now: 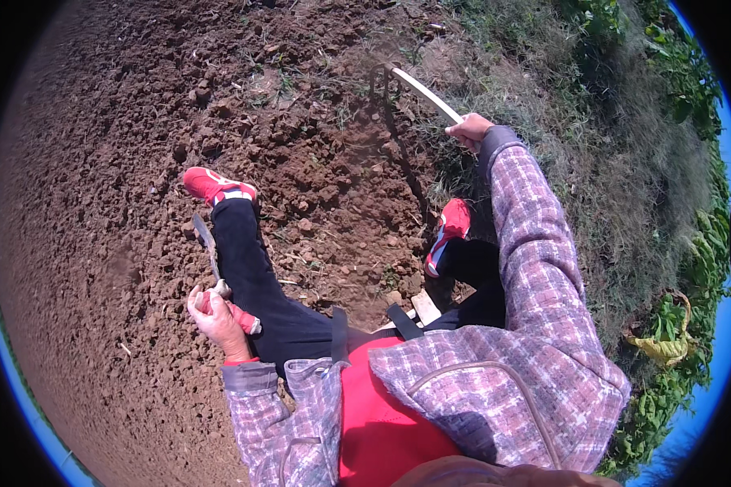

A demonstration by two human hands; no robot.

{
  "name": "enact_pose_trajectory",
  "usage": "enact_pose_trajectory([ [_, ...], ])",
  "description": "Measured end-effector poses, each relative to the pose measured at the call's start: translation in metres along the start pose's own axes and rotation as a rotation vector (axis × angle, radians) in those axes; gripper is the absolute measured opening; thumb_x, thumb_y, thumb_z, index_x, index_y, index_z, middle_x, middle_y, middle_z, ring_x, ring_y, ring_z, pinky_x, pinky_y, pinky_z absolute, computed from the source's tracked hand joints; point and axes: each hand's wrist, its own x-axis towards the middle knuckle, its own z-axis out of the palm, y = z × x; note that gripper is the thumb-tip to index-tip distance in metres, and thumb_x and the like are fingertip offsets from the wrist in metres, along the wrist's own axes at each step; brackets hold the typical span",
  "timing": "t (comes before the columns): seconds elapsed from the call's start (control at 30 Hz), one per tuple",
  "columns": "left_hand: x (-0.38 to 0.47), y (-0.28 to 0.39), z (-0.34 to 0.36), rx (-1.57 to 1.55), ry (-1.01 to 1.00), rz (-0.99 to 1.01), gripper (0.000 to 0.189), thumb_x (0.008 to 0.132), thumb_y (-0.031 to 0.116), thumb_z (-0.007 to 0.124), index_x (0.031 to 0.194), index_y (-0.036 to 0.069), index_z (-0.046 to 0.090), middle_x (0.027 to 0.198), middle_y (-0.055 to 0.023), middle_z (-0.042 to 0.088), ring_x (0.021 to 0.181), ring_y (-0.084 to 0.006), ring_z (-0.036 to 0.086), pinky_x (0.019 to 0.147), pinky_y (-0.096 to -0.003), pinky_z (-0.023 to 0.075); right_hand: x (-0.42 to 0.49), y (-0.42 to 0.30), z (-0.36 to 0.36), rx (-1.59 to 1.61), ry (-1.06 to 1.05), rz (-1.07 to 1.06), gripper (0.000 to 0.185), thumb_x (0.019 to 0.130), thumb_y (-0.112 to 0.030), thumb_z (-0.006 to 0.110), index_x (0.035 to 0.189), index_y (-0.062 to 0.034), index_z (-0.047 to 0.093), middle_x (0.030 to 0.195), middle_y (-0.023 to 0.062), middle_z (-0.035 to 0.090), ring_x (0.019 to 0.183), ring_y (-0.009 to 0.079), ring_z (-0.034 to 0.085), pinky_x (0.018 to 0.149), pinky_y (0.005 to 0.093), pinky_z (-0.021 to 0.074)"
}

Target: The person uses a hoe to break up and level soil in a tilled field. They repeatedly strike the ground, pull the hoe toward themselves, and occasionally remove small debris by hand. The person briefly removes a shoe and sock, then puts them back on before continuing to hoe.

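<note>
My left hand (216,319) is closed around the red, cloth-like wrapped handle (243,318) of a bladed hand tool. Its narrow metal blade (205,236) points away from me beside my left shin. My right hand (470,130) reaches far forward and grips a pale, slightly curved handle (427,92). At the far end of that handle is a dark metal head with bent prongs (379,74), close to the soil; blur and shadow hide whether it touches. Loose brown soil (329,176) with clods lies between my red shoes.
My left shoe (216,184) and right shoe (449,228) stand on the soil. A pale wooden piece (425,308) shows under my right thigh. Dry grass (615,201) covers the right side, with leafy green plants (703,255) beyond. Clods spread widely leftward.
</note>
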Motion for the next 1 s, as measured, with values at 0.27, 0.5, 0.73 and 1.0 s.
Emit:
enact_pose_trajectory([
  [0.27, 0.0, 0.0, 0.001, 0.011, -0.041, 0.035, 0.033, 0.087, 0.006, 0.054, 0.118, -0.003, 0.046, 0.098, -0.0093, 0.056, 0.084, -0.0147, 0.058, 0.079, -0.0261, 0.0475, 0.021, 0.071, 0.177, 0.329, 0.241, -0.014, 0.034, 0.074, -0.02, 0.071, 0.096, 0.0045, 0.063, 0.074, 0.0103, 0.065, 0.063, 0.0182, 0.06, 0.057, 0.0337, 0.0484],
  [0.5, -0.001, 0.0, 0.001, 0.094, -0.038, 0.124, 0.033, 0.088, 0.009, 0.056, 0.118, -0.003, 0.047, 0.104, -0.01, 0.055, 0.09, -0.0166, 0.057, 0.082, -0.0283, 0.0468, -0.079, 0.118, 0.233, 0.043, 0.386, 0.008, 0.043, 0.075, -0.033, 0.069, 0.104, -0.0016, 0.061, 0.091, 0.0191, 0.066, 0.089, 0.0334, 0.064, 0.079, 0.0404, 0.0483],
  [0.73, 0.0, -0.005, -0.006, 0.019, -0.036, 0.039, 0.031, 0.087, 0.008, 0.057, 0.115, -0.003, 0.049, 0.105, -0.0103, 0.053, 0.092, -0.0169, 0.056, 0.082, -0.0288, 0.0474, -0.087, 0.006, 0.132, 0.344, 0.787, -0.641, 0.019, 0.081, -0.021, 0.067, 0.09, -0.0062, 0.058, 0.073, 0.0088, 0.06, 0.069, 0.0174, 0.059, 0.064, 0.0317, 0.0474],
  [1.0, 0.0, 0.005, 0.002, -0.028, -0.04, -0.008, 0.032, 0.088, 0.005, 0.054, 0.118, -0.002, 0.044, 0.098, -0.0094, 0.056, 0.082, -0.0152, 0.059, 0.077, -0.0261, 0.0485, -0.027, -0.014, 0.126, 0.316, 0.832, -0.59, 0.013, 0.085, -0.015, 0.064, 0.083, -0.004, 0.058, 0.072, -0.0001, 0.058, 0.065, 0.0096, 0.052, 0.06, 0.0274, 0.045],
])
